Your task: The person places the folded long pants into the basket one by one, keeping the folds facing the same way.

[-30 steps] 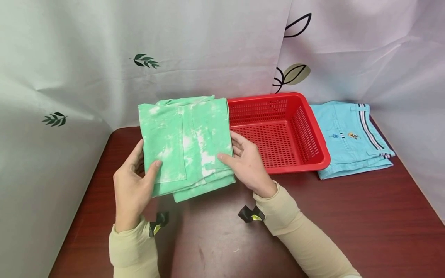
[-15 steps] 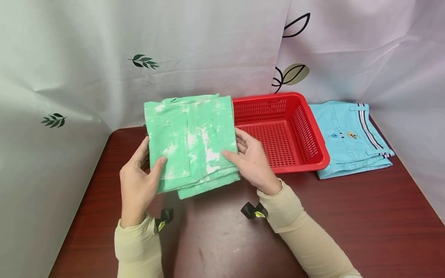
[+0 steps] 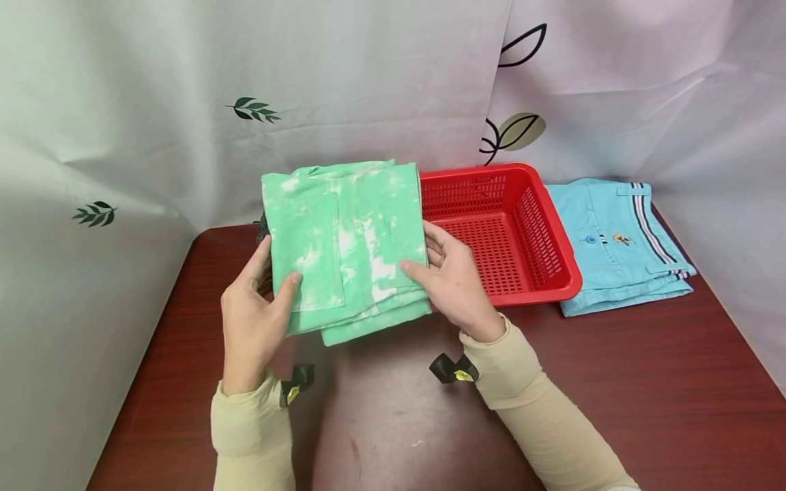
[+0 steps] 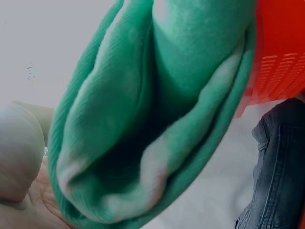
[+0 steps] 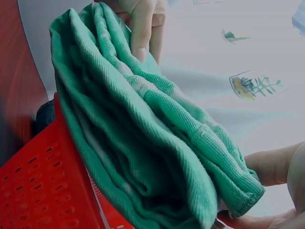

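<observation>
Folded green pants with white blotches [image 3: 344, 245] are held up in front of the red basket, overlapping its left part in the head view. My left hand [image 3: 254, 310] grips their left edge, thumb on top and fingers behind. At the right edge my right hand [image 3: 454, 276] pinches them the same way. The left wrist view shows the rounded folds of the pants [image 4: 119, 119] end-on. Stacked layers of the pants [image 5: 133, 124] face the right wrist camera, with the left hand's fingers [image 5: 142, 33] at the far side. The fingers behind the cloth are mostly hidden.
A red plastic basket [image 3: 568, 283] stands at the back of the brown table [image 3: 393, 423]. Folded light blue pants [image 3: 604, 239] lie to its right. Dark denim [image 4: 281, 162] shows beside the basket in the left wrist view, mostly hidden in the head view. Curtains [image 3: 368, 75] enclose the back and sides.
Both hands have carried the folded green pants a little to the right and slightly up in the head view, covering more of the basket. The grip looks the same.
</observation>
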`<state>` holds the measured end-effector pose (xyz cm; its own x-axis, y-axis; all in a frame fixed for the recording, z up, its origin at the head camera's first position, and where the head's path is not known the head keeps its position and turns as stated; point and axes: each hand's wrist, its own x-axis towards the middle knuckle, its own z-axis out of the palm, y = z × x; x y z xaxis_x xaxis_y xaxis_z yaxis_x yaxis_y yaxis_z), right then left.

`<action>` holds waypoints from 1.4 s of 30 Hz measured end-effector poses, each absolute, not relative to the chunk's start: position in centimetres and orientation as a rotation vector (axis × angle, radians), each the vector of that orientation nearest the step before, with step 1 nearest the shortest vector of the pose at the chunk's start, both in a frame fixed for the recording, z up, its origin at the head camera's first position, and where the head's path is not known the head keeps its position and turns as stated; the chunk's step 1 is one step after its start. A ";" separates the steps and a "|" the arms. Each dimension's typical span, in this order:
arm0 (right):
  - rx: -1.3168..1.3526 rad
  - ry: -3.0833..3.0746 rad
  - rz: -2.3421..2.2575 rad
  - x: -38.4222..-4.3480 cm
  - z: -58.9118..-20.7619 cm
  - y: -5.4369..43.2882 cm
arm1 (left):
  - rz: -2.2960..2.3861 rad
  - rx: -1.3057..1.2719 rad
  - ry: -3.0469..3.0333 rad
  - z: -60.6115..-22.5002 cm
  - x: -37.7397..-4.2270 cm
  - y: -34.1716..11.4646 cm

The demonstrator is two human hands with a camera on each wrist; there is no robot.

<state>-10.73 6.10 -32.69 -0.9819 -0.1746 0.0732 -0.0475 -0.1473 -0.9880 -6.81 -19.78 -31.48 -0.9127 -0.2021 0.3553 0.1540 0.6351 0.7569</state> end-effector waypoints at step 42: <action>-0.113 2.137 -2.288 -11.9 -32.1 9.0 | -1.365 -0.195 -2.390 -32.2 -9.7 -16.1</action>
<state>-11.90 9.03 -32.13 -0.9974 -0.0554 0.0468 -0.0429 -0.0693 -0.9967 -9.66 -16.12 -32.24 -0.9183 -0.0663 0.3904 0.3025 0.5187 0.7997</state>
